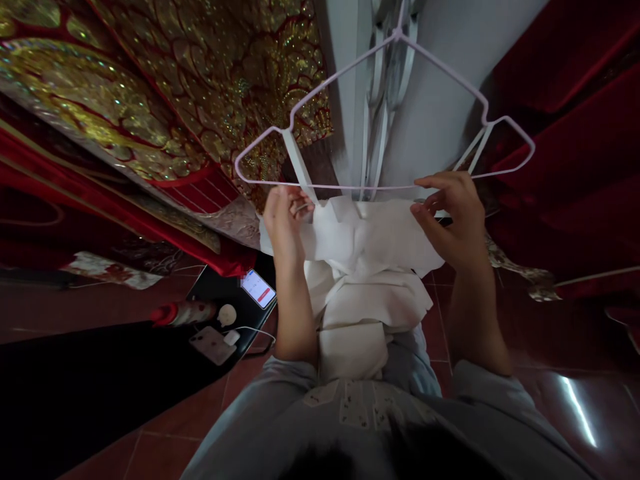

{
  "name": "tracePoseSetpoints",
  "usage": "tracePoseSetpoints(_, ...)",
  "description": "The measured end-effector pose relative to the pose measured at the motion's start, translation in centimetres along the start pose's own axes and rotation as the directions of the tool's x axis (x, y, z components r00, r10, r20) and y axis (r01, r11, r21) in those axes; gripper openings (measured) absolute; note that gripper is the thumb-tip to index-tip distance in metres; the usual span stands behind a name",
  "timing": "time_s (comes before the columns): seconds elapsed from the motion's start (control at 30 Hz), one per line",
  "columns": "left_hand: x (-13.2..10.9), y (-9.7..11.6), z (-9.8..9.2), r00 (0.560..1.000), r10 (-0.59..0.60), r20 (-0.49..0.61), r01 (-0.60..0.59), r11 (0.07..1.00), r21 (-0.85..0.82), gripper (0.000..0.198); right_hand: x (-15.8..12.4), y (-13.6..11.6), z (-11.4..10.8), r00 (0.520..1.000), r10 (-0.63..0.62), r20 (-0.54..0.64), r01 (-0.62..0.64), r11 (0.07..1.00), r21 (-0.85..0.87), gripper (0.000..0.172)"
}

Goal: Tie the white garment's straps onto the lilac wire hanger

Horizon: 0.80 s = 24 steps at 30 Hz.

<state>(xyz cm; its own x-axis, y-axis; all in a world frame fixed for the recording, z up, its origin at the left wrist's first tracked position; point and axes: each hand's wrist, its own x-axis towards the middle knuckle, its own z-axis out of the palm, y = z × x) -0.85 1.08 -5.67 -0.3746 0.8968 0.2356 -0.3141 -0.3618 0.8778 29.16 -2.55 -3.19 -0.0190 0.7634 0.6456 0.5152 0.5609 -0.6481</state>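
A pale lilac wire hanger (385,117) hangs in front of me with two white straps looped over its lower bar. Below it hangs a white garment (373,267), folded in layers down to my lap. My left hand (284,217) is closed on the garment's top left edge, next to the left strap. My right hand (450,213) pinches the top right edge just under the hanger's bar, fingers curled round the cloth.
Red and gold embroidered robes (165,87) hang at the left, dark red velvet garments (575,133) at the right. A black low table (125,360) at the lower left carries a lit phone (259,288), a second phone (213,345) on a charger, and a red-capped bottle (183,312). The floor is red tile (190,420).
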Motion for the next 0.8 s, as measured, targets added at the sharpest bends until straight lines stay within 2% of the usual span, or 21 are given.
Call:
tracePoseSetpoints(0.07, -0.9, 0.2, 0.2, 0.995, 0.007, 0.100, -0.016, 0.995, 0.095, 0.059, 0.0, 0.1, -0.3, 1.000, -0.001, 0.009, 0.001, 1.000, -0.005, 0.030)
tracePoseSetpoints(0.2, -1.8, 1.9, -0.2, 0.967, 0.080, 0.242, -0.146, 0.952, 0.269, 0.044, -0.2, 0.3, -0.2, 1.000, 0.004, 0.017, -0.004, 1.000, 0.001, 0.029)
tracePoseSetpoints(0.27, -2.2, 3.1, -0.4, 0.955, 0.039, 0.295, -0.120, 0.957, 0.264, 0.042, -0.3, 0.3, 0.1, 1.000, -0.010, -0.010, 0.010, 1.000, 0.008, 0.029)
tracePoseSetpoints(0.37, -2.0, 5.5, -0.3, 0.937, -0.053, 0.346, 0.010, 0.992, 0.127, 0.046, -0.2, 0.2, 0.2, 0.999, -0.027, -0.036, 0.027, 1.000, -0.007, 0.028)
tracePoseSetpoints(0.47, -0.2, 8.3, -0.4, 0.948, -0.100, 0.301, 0.134, 0.987, -0.092, 0.041, -0.1, 0.3, -0.3, 1.000, -0.023, -0.008, 0.022, 0.999, -0.030, 0.027)
tracePoseSetpoints(0.53, 1.6, 9.9, -0.9, 0.943, -0.162, 0.291, 0.219, 0.960, -0.175, 0.030, -0.1, 0.4, -0.6, 1.000, -0.016, 0.013, 0.017, 0.999, -0.041, 0.028)
tracePoseSetpoints(0.57, 2.5, 10.4, -1.3, 0.941, -0.160, 0.298, 0.223, 0.956, -0.192, 0.026, -0.1, 0.5, -0.8, 1.000, -0.013, 0.018, 0.014, 0.999, -0.048, 0.028)
tracePoseSetpoints(0.6, 3.2, 10.6, -1.8, 0.950, -0.135, 0.282, 0.195, 0.960, -0.199, 0.022, -0.1, 0.6, -0.8, 1.000, -0.008, 0.020, 0.009, 0.998, -0.055, 0.028)
tracePoseSetpoints(0.67, 4.0, 10.2, -2.9, 0.976, -0.056, 0.209, 0.096, 0.977, -0.189, 0.026, -0.2, 0.7, -0.9, 1.000, -0.002, 0.015, 0.003, 0.998, -0.064, 0.028)
tracePoseSetpoints(0.73, 3.7, 8.7, -3.8, 0.996, 0.030, 0.081, -0.018, 0.989, -0.147, 0.031, -0.3, 0.8, -0.7, 1.000, -0.001, 0.020, 0.003, 0.998, -0.064, 0.028)
tracePoseSetpoints(0.8, 2.7, 6.7, -4.2, 0.997, 0.079, -0.025, -0.081, 0.993, -0.089, 0.022, -0.3, 0.6, -0.5, 1.000, -0.009, 0.023, 0.010, 0.998, -0.064, 0.029)
